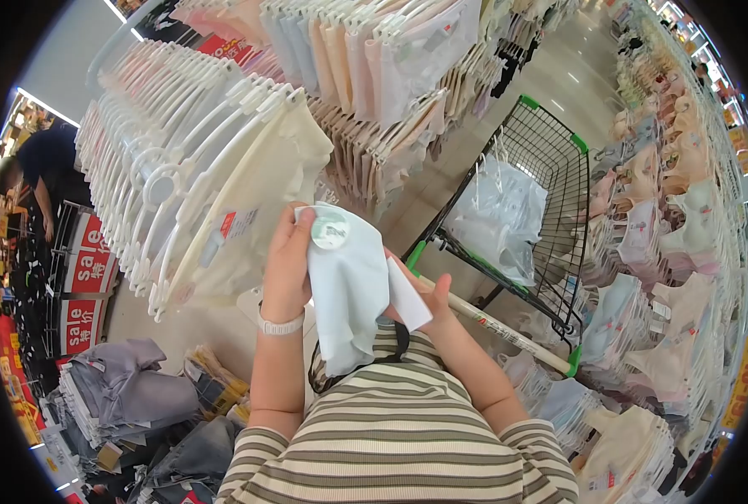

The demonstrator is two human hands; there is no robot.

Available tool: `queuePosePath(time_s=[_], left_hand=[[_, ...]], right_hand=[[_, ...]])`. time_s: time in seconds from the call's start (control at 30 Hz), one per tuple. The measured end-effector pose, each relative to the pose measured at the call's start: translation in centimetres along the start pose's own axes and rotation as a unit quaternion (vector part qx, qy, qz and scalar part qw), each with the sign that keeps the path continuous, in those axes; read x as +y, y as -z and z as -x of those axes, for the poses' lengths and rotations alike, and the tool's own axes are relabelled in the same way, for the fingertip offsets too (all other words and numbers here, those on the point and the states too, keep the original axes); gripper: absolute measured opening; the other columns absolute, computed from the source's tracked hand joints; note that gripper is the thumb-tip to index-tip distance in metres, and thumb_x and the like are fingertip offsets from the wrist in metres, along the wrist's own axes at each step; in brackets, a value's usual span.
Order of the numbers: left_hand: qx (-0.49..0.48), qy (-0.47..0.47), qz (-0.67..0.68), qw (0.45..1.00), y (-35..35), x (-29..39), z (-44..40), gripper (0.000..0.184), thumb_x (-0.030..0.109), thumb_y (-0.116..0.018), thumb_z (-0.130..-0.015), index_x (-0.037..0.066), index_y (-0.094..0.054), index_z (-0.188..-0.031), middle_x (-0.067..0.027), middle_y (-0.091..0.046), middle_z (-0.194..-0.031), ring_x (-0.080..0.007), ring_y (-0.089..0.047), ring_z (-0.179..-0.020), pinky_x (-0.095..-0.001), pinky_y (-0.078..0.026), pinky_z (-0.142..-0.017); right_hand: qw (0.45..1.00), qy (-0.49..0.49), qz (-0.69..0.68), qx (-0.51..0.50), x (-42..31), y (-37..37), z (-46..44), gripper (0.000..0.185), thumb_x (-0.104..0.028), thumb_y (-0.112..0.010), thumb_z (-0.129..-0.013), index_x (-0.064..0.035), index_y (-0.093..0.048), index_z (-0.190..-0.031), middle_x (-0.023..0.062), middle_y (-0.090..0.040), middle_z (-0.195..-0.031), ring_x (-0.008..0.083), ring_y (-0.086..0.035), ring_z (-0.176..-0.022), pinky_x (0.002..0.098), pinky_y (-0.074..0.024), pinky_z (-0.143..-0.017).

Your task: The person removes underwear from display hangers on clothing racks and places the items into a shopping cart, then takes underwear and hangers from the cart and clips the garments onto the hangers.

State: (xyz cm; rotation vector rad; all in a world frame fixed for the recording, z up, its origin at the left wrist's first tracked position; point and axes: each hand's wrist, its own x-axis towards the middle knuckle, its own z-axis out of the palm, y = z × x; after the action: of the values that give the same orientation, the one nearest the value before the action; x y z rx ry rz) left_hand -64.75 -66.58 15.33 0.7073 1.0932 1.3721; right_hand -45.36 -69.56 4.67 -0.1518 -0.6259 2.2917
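Observation:
My left hand [286, 260], with a white band at the wrist, pinches the top edge of a pale blue garment [349, 290] that looks like underwear. The soft cloth hangs in front of my striped top, with a round green-and-white sticker [330, 230] near its upper edge. At the garment's other side is my right hand [428, 296], its thumb raised and its other fingers partly hidden behind the cloth and a white tag [409, 298]. That tag hangs slanted against the right hand.
Cream garments on white hangers [256, 160] crowd the left rack. A shopping cart [571, 244] holding pale blue clothes [500, 218] stands at right, beside a wall of hanging bras [643, 218]. Folded grey clothes [130, 382] lie lower left. Another person [51, 164] bends at far left.

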Motion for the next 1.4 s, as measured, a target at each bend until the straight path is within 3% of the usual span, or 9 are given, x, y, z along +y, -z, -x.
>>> queuePosePath(time_s=[0.1,0.23,0.27,0.4,0.57,0.97,1.07,1.17,1.4], left_hand=[[0.089,0.055,0.064,0.992,1.6,-1.9,-1.4,0.021,0.024,-0.046,-0.096,0.004,-0.051,-0.102,-0.0048,-0.058,-0.092,-0.0124,-0.057,-0.084,-0.0268,-0.047,-0.075],[0.114,0.074,0.119,0.984,3.8,-4.5,-2.0,0.026,0.023,-0.049,-0.095,0.003,-0.05,-0.112,-0.0077,-0.058,-0.104,-0.0158,-0.057,-0.094,-0.0291,-0.047,-0.081],[0.123,0.077,0.124,0.982,4.0,-4.9,-2.0,0.028,0.022,-0.05,-0.095,0.003,-0.049,-0.115,-0.0083,-0.057,-0.108,-0.0164,-0.056,-0.097,-0.0298,-0.047,-0.083],[0.032,0.061,-0.015,0.997,5.0,-6.6,-1.8,0.036,0.017,-0.052,-0.092,0.001,-0.044,-0.124,-0.0094,-0.054,-0.117,-0.018,-0.054,-0.103,-0.0326,-0.045,-0.088],[-0.085,0.166,-0.039,0.982,5.4,-8.2,-1.5,0.044,0.011,-0.051,-0.091,0.002,-0.037,-0.131,-0.0107,-0.051,-0.123,-0.0221,-0.051,-0.112,-0.0382,-0.041,-0.096],[-0.097,0.062,0.142,0.983,3.4,-12.8,0.8,0.054,0.01,-0.058,-0.086,0.005,-0.032,-0.134,-0.0107,-0.043,-0.133,-0.0232,-0.045,-0.12,-0.0392,-0.036,-0.102],[-0.115,0.014,0.052,0.992,4.4,-14.3,1.0,0.038,0.012,-0.06,-0.087,0.002,-0.049,-0.122,-0.0059,-0.056,-0.118,-0.0174,-0.051,-0.111,-0.0333,-0.04,-0.096],[-0.124,0.09,-0.004,0.988,3.8,-13.5,1.0,0.028,0.012,-0.06,-0.088,0.001,-0.056,-0.112,-0.0037,-0.061,-0.108,-0.0138,-0.055,-0.103,-0.0295,-0.042,-0.091],[-0.143,-0.017,-0.093,0.985,4.2,-9.6,-1.3,0.024,0.016,-0.056,-0.091,0.0,-0.055,-0.11,-0.0033,-0.06,-0.098,-0.008,-0.053,-0.086,-0.0226,-0.043,-0.078]], right_hand=[[0.997,0.06,-0.046,0.014,-0.3,-1.3,-0.3,0.117,-0.081,-0.054,-0.062,-0.0234,0.003,-0.147,0.0032,-0.017,-0.151,0.0269,-0.033,-0.13,0.039,-0.0252,-0.106],[0.993,0.101,-0.011,0.058,-0.4,-0.9,0.1,0.106,-0.071,-0.055,-0.073,-0.0286,0.012,-0.145,0.0171,-0.04,-0.138,0.0296,-0.044,-0.121,0.0401,-0.0282,-0.104],[0.985,0.12,-0.029,0.122,-0.3,-1.3,0.1,0.095,-0.038,-0.06,-0.086,-0.0252,0.013,-0.145,0.0214,-0.047,-0.13,0.0278,-0.047,-0.118,0.0386,-0.0299,-0.102],[0.919,0.178,0.278,0.214,-0.4,-1.4,-0.1,0.094,0.008,-0.055,-0.08,-0.0119,0.011,-0.144,0.0204,-0.051,-0.125,0.0219,-0.05,-0.115,0.0346,-0.0334,-0.099],[0.879,0.236,0.312,0.272,-2.1,-2.5,-0.4,0.088,0.006,-0.052,-0.084,-0.0119,0.009,-0.144,0.0202,-0.055,-0.119,0.0213,-0.051,-0.112,0.034,-0.0354,-0.097],[0.843,0.263,0.275,0.381,-2.5,-3.4,-0.5,0.074,-0.001,-0.051,-0.089,-0.0112,-0.003,-0.145,0.0167,-0.062,-0.106,0.0148,-0.06,-0.095,0.0271,-0.0464,-0.081],[0.839,0.269,0.267,0.39,-2.6,-3.6,-0.5,0.078,0.001,-0.053,-0.088,-0.0064,0.0,-0.145,0.0191,-0.063,-0.105,0.0168,-0.062,-0.09,0.0279,-0.0474,-0.081],[0.846,0.262,0.274,0.375,-2.5,-3.7,-0.6,0.079,0.001,-0.054,-0.087,-0.0067,-0.001,-0.145,0.0182,-0.063,-0.104,0.0156,-0.062,-0.087,0.0276,-0.0474,-0.079],[0.767,0.289,0.427,0.382,-5.1,-3.5,1.2,0.071,0.002,-0.053,-0.088,-0.0036,-0.009,-0.143,0.0107,-0.064,-0.092,0.0133,-0.06,-0.08,0.0257,-0.047,-0.077]])
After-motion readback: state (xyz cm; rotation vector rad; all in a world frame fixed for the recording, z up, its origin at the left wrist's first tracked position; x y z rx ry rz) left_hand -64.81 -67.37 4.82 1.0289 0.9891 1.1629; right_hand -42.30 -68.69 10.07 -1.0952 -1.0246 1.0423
